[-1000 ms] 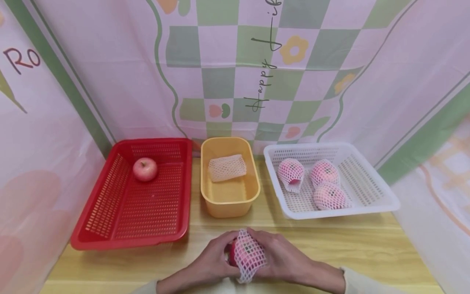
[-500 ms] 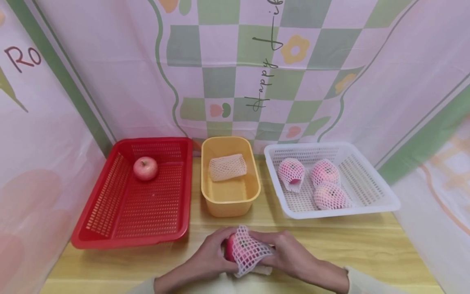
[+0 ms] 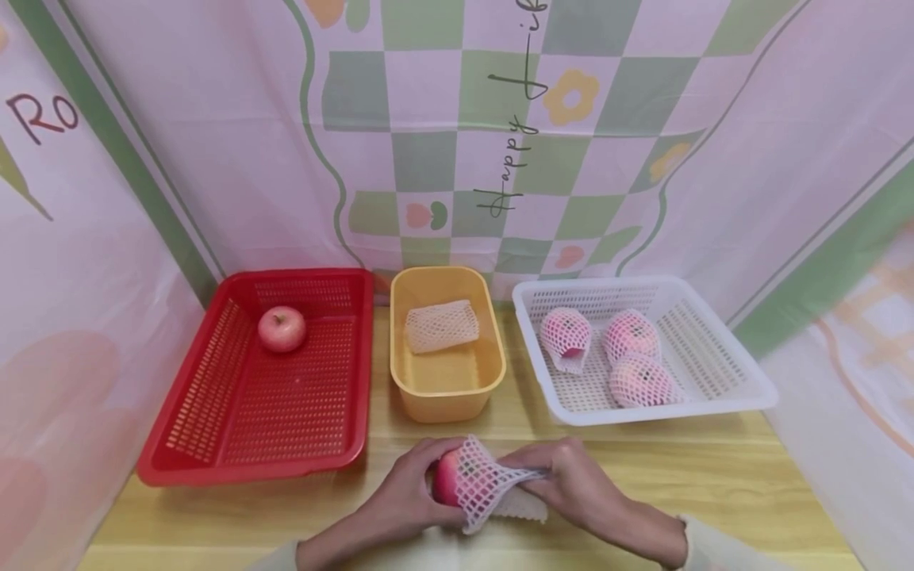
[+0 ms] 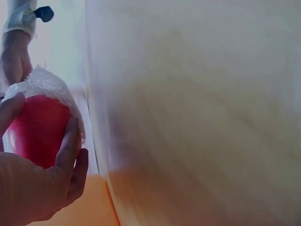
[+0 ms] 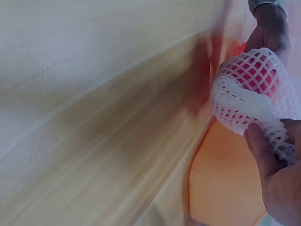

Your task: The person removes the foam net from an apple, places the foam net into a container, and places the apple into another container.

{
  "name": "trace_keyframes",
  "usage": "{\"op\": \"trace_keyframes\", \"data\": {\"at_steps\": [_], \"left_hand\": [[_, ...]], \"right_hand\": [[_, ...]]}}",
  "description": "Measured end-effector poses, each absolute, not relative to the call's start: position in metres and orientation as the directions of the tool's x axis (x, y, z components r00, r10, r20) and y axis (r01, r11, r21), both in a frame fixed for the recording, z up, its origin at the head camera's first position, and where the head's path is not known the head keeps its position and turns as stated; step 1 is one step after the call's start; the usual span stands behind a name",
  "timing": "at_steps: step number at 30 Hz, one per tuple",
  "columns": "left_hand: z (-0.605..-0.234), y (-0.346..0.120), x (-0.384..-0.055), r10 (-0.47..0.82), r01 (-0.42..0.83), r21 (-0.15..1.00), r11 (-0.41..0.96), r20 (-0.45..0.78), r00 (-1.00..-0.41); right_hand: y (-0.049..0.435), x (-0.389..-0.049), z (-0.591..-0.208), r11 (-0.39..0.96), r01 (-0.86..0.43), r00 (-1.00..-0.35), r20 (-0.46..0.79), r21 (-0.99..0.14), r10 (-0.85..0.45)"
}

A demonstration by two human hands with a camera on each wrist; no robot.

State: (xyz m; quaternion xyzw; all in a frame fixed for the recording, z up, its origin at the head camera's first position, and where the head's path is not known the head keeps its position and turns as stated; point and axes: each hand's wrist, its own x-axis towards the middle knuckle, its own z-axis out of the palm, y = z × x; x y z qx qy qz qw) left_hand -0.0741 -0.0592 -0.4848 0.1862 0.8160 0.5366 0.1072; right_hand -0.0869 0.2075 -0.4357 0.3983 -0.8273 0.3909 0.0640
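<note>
A red apple (image 3: pixel 446 478) is partly covered by a white foam fruit net (image 3: pixel 480 484), near the front of the table. My left hand (image 3: pixel 408 493) grips the apple from its bare side; in the left wrist view the fingers (image 4: pixel 69 146) curl around the red skin (image 4: pixel 41 127). On the other side, my right hand (image 3: pixel 581 485) pinches the net's drawn-out end, pulling it to a narrow twist. The right wrist view has the mesh (image 5: pixel 256 70) stretched over the apple, with a loose flap hanging below the right hand in the head view.
A red basket (image 3: pixel 250 476) at the left holds one bare apple (image 3: pixel 282 329). The yellow bin (image 3: pixel 450 406) in the middle contains a flat foam net (image 3: pixel 443 326). At the right, a white basket (image 3: pixel 714 373) holds several netted apples (image 3: pixel 631 337). A patterned cloth (image 3: pixel 493 159) hangs behind.
My right hand has moved right, drawing the net's end away from the apple into a twist. More of the apple's left side shows. The left hand stays around the apple.
</note>
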Motion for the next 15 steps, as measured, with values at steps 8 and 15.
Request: {"op": "trace_keyframes", "data": {"at_steps": [8,15], "left_hand": [[-0.484,-0.063,-0.073,0.414,0.178,0.914,0.364,0.012,-0.91],[-0.485,-0.067,-0.074,0.409,0.158,0.911,0.381,-0.013,-0.912]], "right_hand": [[0.208,-0.089,-0.424,0.404,-0.696,-0.692,0.404,-0.594,-0.598],[0.208,-0.095,-0.41,0.406,-0.734,-0.666,0.457,-0.545,-0.59]]}}
